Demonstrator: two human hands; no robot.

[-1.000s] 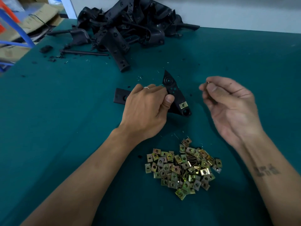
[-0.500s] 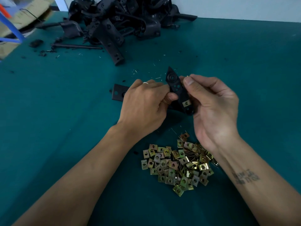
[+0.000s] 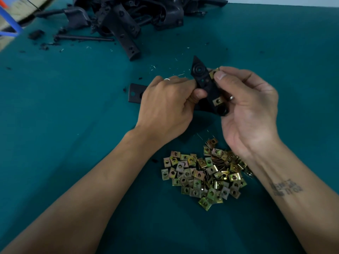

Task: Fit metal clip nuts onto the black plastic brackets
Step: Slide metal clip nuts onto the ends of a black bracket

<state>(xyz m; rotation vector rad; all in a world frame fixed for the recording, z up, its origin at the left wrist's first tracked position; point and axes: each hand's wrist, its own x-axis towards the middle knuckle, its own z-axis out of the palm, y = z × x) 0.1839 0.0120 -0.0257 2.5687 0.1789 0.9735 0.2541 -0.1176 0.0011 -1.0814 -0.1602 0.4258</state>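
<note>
A person's left hand (image 3: 165,105) gripped a black plastic bracket (image 3: 207,87) above a teal table (image 3: 73,125), fingers closed around its middle. The right hand (image 3: 245,105) pinched a brass-coloured clip nut (image 3: 213,73) between thumb and forefinger, pressing it against the bracket's upper edge. Another fitted clip nut (image 3: 217,101) sat lower on the bracket. Below both wrists lay a pile of loose clip nuts (image 3: 201,176); beyond the hands, a heap of black brackets (image 3: 132,17).

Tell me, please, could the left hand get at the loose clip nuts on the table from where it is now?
Probably yes. The pile of clip nuts lies uncovered on the table just near of the left hand, nothing between. But that hand is holding the bracket, so it would have to let go.
</note>
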